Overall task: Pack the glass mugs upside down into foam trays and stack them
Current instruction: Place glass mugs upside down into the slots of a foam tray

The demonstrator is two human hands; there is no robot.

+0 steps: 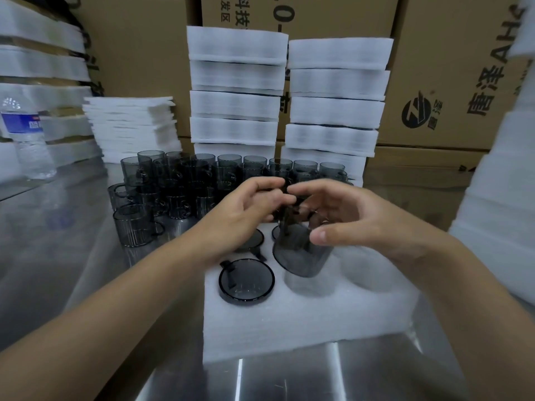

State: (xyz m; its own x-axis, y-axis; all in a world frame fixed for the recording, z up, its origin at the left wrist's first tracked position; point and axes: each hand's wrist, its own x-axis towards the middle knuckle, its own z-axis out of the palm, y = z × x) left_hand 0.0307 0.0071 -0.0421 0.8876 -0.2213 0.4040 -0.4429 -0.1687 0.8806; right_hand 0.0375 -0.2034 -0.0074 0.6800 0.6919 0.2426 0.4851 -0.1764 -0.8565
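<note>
At the bench's near middle lies a foam tray [304, 322], white, with round pockets cut in it. Three mugs already sit upside down in its left side: one [246, 279] nearest, base up and fully seen, one [253, 238] behind it half under the left wrist, and a third [276, 231] showing only as a sliver. Over the tray's centre both hands meet around a fourth mug [301, 250], smoky grey, tilted, its rim low over an empty pocket and not yet seated. The left hand [254, 204] curls its fingers loosely at the top of the mug; whether they grip it I cannot tell. The right hand [344, 215] holds the mug, thumb on the near wall and fingers bent over the far side.

Behind the tray, toward the bench's far edge, stands a crowd of loose mugs [202, 180], upright, roughly two dozen in rows; an exact count is not possible as they overlap. One mug [136, 225] stands apart at the front left of the group.

Along the far edge rise two stacks of trays [286, 96], five or six high each. Left of them sits a pile of thin foam sheets [130, 125], and a water bottle [27, 137] stands near the left edge. Cardboard boxes [434, 82] fill the background.
</note>
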